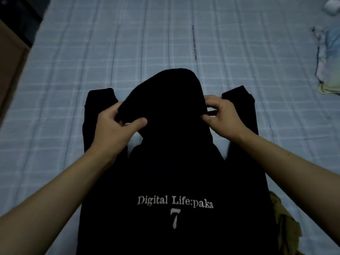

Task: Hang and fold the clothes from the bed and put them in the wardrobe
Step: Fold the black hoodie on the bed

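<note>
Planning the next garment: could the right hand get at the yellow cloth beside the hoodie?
Probably yes: the yellow cloth lies uncovered by the hoodie, but the right hand grips its hood.

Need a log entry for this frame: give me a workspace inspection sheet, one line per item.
Surface: bed with a pale checked sheet, wrinkled.
Job's things: black hoodie laid flat, white print facing up, hood being handled, sleeve cuffs pointing away from the person.
Clutter: olive garment beside the hoodie; pastel bundle at the right edge; white item in the far corner, blurred.
Grippers: left hand and right hand each grip a side of the hood.
Cables: nothing seen.
Surroundings: brown furniture edge at left.
</note>
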`<state>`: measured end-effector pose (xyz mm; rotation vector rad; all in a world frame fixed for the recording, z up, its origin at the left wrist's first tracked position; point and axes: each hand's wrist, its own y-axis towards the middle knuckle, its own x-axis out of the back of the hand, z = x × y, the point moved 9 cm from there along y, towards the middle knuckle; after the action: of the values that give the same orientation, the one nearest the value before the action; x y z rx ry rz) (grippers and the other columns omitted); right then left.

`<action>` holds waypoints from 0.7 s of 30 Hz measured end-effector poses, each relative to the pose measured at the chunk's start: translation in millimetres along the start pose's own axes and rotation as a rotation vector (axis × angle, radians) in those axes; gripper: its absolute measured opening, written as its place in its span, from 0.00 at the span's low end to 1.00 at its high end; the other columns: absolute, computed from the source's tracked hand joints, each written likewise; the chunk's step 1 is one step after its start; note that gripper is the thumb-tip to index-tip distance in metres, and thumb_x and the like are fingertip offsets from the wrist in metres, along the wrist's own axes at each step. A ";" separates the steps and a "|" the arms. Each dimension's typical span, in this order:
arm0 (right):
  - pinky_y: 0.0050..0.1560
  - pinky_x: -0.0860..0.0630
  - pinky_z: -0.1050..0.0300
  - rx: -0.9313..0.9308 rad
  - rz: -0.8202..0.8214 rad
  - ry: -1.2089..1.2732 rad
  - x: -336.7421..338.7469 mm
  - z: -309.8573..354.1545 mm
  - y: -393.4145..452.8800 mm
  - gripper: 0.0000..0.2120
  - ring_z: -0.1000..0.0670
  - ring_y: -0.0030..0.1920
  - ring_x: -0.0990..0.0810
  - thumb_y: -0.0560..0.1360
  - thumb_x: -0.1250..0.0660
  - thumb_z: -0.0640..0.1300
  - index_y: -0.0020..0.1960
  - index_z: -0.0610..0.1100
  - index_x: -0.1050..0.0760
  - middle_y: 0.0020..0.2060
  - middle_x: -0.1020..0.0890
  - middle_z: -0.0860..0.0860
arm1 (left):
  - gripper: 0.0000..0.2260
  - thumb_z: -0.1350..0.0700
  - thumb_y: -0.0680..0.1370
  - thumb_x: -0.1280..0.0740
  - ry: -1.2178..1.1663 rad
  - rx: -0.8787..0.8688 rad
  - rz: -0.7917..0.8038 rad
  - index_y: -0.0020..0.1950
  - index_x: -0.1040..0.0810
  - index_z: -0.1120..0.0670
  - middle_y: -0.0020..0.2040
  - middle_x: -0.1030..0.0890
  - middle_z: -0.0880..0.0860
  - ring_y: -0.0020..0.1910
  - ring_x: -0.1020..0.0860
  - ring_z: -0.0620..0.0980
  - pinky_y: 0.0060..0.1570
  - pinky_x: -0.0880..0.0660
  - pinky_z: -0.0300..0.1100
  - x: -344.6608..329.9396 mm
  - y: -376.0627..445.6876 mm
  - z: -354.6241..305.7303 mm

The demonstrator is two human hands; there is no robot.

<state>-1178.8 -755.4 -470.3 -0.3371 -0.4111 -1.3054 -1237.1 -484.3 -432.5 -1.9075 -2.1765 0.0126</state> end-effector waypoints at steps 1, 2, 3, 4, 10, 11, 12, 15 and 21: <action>0.52 0.20 0.58 0.043 0.007 -0.028 -0.1 10.2 -12.7 0.11 0.56 0.57 0.20 0.72 0.30 0.30 0.52 0.40 0.18 0.57 0.19 0.53 | 0.11 0.65 0.71 0.23 0.081 -0.048 0.019 0.50 0.19 0.56 0.43 0.16 0.51 0.43 0.18 0.41 0.45 0.23 0.32 4.3 -22.8 -5.2; 0.53 0.21 0.58 0.093 0.014 -0.059 -0.9 20.6 -27.4 0.12 0.56 0.56 0.20 0.72 0.30 0.30 0.53 0.40 0.18 0.57 0.18 0.52 | 0.10 0.64 0.70 0.22 0.142 -0.086 0.043 0.48 0.19 0.57 0.40 0.17 0.51 0.41 0.19 0.40 0.43 0.24 0.31 6.7 -46.6 -7.6; 0.53 0.22 0.59 0.147 0.022 -0.092 -2.4 30.3 -44.4 0.12 0.55 0.55 0.19 0.72 0.29 0.29 0.53 0.40 0.18 0.55 0.18 0.51 | 0.11 0.63 0.69 0.21 0.206 -0.114 0.065 0.46 0.20 0.57 0.40 0.18 0.51 0.39 0.21 0.38 0.42 0.25 0.30 9.0 -70.7 -4.1; 0.54 0.23 0.60 0.197 0.034 -0.137 -5.0 36.7 -64.0 0.13 0.55 0.54 0.19 0.71 0.29 0.29 0.53 0.40 0.18 0.54 0.18 0.51 | 0.13 0.59 0.67 0.19 0.271 -0.127 0.104 0.45 0.21 0.54 0.41 0.18 0.50 0.38 0.22 0.36 0.42 0.26 0.29 10.5 -93.9 4.8; 0.61 0.36 0.71 0.093 0.666 -0.561 -72.3 -15.8 -193.4 0.15 0.51 0.61 0.24 0.70 0.32 0.32 0.53 0.45 0.20 0.57 0.21 0.53 | 0.20 0.53 0.67 0.19 0.707 0.217 0.840 0.50 0.23 0.37 0.55 0.21 0.38 0.56 0.24 0.34 0.55 0.30 0.25 18.8 -200.5 139.8; 0.67 0.38 0.70 0.046 0.671 -0.575 -72.1 -26.6 -201.4 0.18 0.52 0.66 0.26 0.71 0.35 0.32 0.57 0.45 0.19 0.63 0.22 0.52 | 0.19 0.54 0.68 0.20 0.757 0.170 0.748 0.49 0.24 0.37 0.54 0.21 0.39 0.55 0.23 0.35 0.54 0.30 0.25 28.8 -190.4 144.5; 0.70 0.39 0.67 0.004 0.604 -0.558 -65.8 -30.9 -201.9 0.20 0.53 0.67 0.27 0.70 0.36 0.31 0.58 0.46 0.19 0.65 0.23 0.52 | 0.18 0.56 0.69 0.21 0.764 0.136 0.622 0.47 0.24 0.37 0.52 0.19 0.39 0.53 0.21 0.36 0.53 0.29 0.25 37.9 -176.8 142.2; 0.67 0.30 0.56 -0.071 0.230 -0.449 -33.5 -26.6 -182.6 0.16 0.52 0.60 0.22 0.72 0.35 0.32 0.56 0.46 0.19 0.58 0.19 0.51 | 0.10 0.58 0.73 0.24 0.650 0.136 0.341 0.46 0.20 0.43 0.47 0.16 0.42 0.49 0.19 0.38 0.52 0.25 0.32 52.0 -140.0 125.9; 0.62 0.29 0.57 -0.172 0.099 -0.511 -25.7 -37.8 -146.0 0.15 0.49 0.59 0.22 0.77 0.32 0.44 0.62 0.44 0.23 0.58 0.20 0.48 | 0.02 0.55 0.78 0.29 0.601 0.083 0.226 0.49 0.17 0.52 0.45 0.16 0.46 0.47 0.19 0.42 0.46 0.28 0.33 23.4 -90.1 103.0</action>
<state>-1322.2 -784.8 -514.5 -0.8335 -0.7029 -1.1518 -1347.2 -458.5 -513.0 -1.7997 -1.5394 -0.3727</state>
